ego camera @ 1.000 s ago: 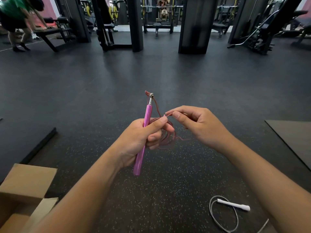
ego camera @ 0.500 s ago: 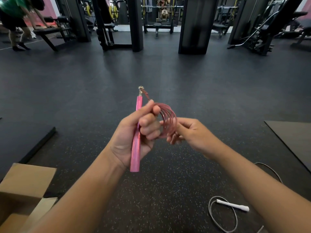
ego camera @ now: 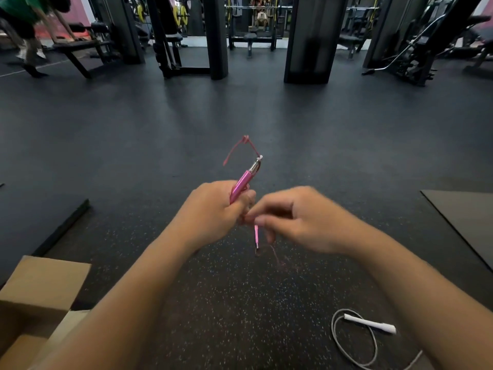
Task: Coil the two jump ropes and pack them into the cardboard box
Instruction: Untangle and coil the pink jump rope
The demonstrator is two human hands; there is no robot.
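Observation:
My left hand grips a pink jump rope handle, tilted up and to the right, its silver tip trailing a thin pink cord. My right hand is blurred, fingers pinched on the pink cord just beside the left hand. A second pink handle hangs below between the hands, with loose cord under it. The white jump rope lies on the floor at lower right, its grey cord looped. The open cardboard box sits at lower left, partly behind my left forearm.
Dark speckled rubber floor lies under me. A black mat edge is at left and another mat at right. Gym machines and benches line the far side; a person in green leans on a bench at far left.
The pink handle has tilted from upright to leaning right. The cord coil seen beside my left hand is no longer visible; my right hand has moved up over the cord, and a second handle now dangles below.

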